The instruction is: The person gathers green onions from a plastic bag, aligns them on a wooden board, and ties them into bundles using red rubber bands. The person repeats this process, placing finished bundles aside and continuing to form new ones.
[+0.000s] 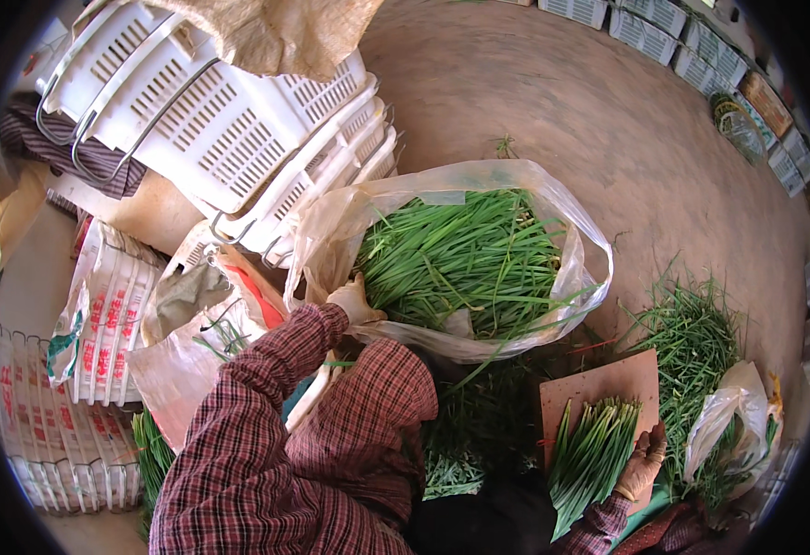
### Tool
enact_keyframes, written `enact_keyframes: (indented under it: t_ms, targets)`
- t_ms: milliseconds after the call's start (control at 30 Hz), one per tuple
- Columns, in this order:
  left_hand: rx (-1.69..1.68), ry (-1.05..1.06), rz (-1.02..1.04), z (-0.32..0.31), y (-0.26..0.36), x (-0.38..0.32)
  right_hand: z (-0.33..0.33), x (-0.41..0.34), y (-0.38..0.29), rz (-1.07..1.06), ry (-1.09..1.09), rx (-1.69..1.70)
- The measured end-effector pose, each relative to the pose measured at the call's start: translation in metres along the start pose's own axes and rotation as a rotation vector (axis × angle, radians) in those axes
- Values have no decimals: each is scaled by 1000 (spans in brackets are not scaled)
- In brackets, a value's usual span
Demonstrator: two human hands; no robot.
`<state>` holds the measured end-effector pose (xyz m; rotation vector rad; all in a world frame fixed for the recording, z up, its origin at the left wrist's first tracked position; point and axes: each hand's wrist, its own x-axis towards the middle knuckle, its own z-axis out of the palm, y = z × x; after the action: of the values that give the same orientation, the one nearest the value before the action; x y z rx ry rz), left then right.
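My left hand (356, 301), in a pale glove, reaches to the near left rim of a clear plastic bag (405, 182). Green leafy stalks that look like garlic chives (460, 260) fill the bag, and the fingertips are hidden against them. At lower right my right hand (644, 461), also gloved, rests beside a brown board (599, 378) with its fingers apart and slightly curled. A neat bunch of chives (595, 451) lies on this board, cut ends towards the top, just left of the hand. Red plaid sleeves cover both forearms.
Stacked white plastic crates (217, 118) with wire handles stand at upper left, partly under a woven sack (294, 35). More crates (110, 312) bearing red writing are at left. Loose greens (689, 333) pile up on the right, near a crumpled plastic bag (734, 409). Crates (710, 59) line the far floor.
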<state>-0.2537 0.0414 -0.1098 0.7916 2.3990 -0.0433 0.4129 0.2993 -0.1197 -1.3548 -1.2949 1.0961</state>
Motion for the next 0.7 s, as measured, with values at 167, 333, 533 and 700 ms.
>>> enact_keyframes:
  t_ms: [167, 333, 533, 700]
  targets:
    - [-27, 181, 10, 14, -13, 5, 67, -14, -80, 262, -159, 246]
    - [2, 413, 281, -17, -22, 5, 111, -47, -134, -307, -369, -796]
    - [1, 389, 400, -48, -16, -16, 179, -71, -166, -508, -550, -1062]
    - [72, 435, 563, -71, 6, -63, 300, -113, -215, -970, -703, -909]
